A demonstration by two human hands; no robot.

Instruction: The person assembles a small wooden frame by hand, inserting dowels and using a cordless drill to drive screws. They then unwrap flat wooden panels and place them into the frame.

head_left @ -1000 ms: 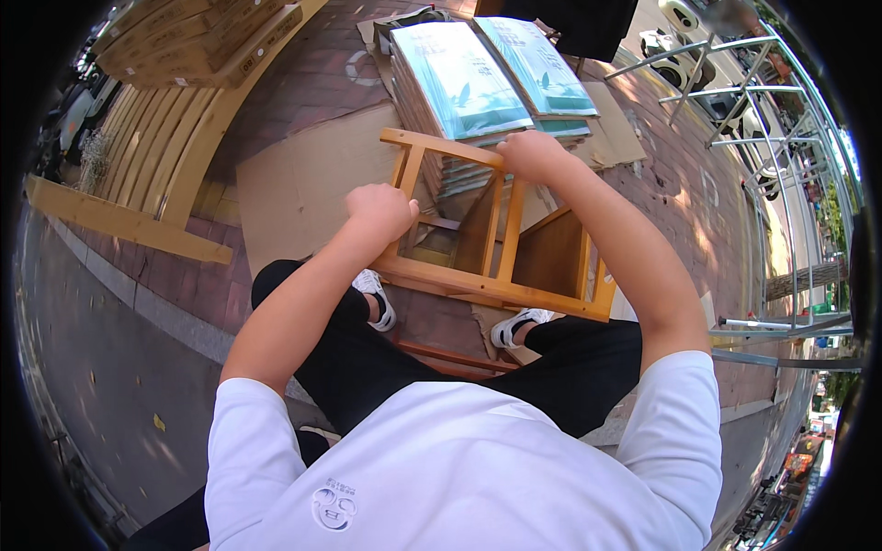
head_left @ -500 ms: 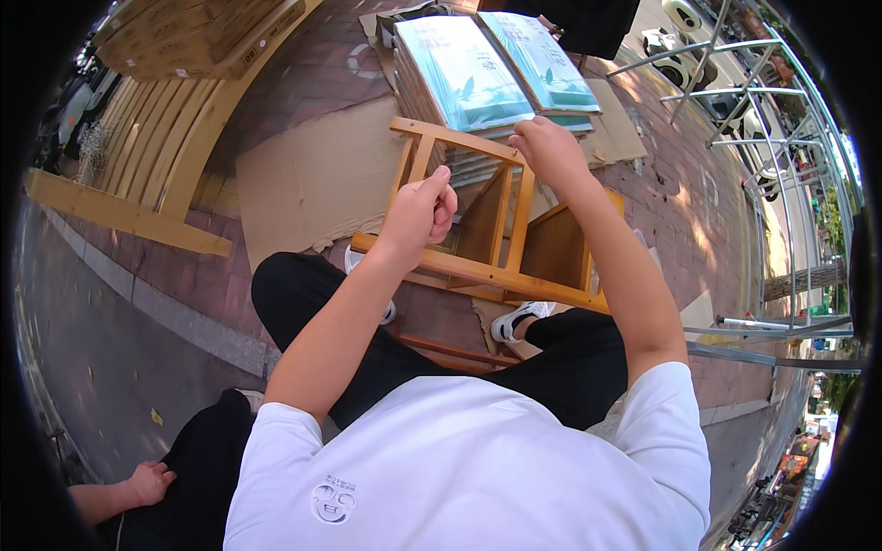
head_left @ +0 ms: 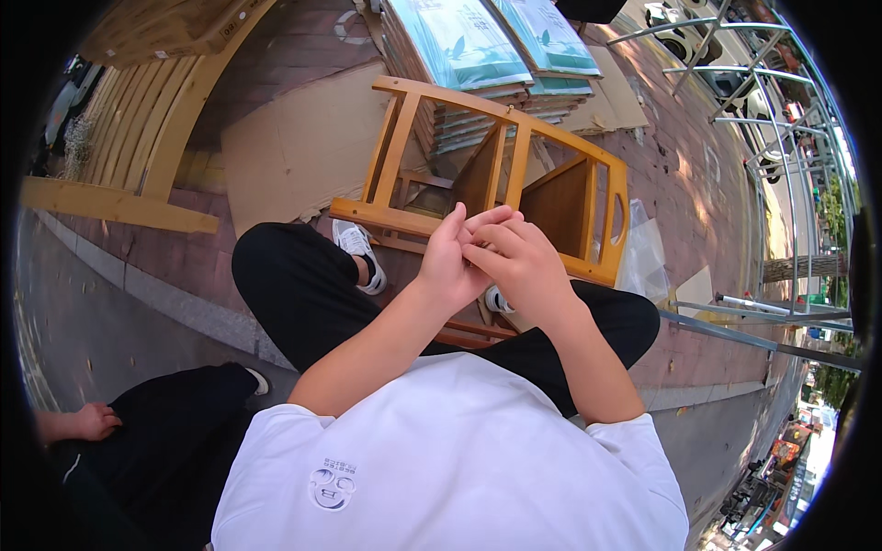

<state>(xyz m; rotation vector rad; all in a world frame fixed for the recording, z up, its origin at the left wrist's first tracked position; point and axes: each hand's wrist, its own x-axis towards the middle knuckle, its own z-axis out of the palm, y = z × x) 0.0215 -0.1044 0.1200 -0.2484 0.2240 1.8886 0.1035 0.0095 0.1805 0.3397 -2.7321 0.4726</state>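
Sunlit brick pavement (head_left: pixel 682 209) spreads across the scene. At far left, a slatted wooden desk (head_left: pixel 119 204) carries brown cartons (head_left: pixel 165 29). In the near centre I see a person in a white shirt (head_left: pixel 450 450) and black trousers, knees apart. A second person in dark clothing is at near left, one hand (head_left: pixel 96 421) showing.

Beyond the knees, a flattened cardboard sheet (head_left: pixel 294 147) covers the ground to the left. The orange-brown wooden frame (head_left: pixel 519 165), with crossbars and dark panels, is in the centre, just past the person's hands. Behind it are stacks of flat white-and-teal packs (head_left: pixel 459 46). Clear plastic (head_left: pixel 646 262) lies at its right end.

The left hand (head_left: pixel 448 264) and right hand (head_left: pixel 528 271) meet above the frame's near rail. The left's fingers are loosely extended; the right's curl partway over the left palm. I can't tell whether anything small is between them.
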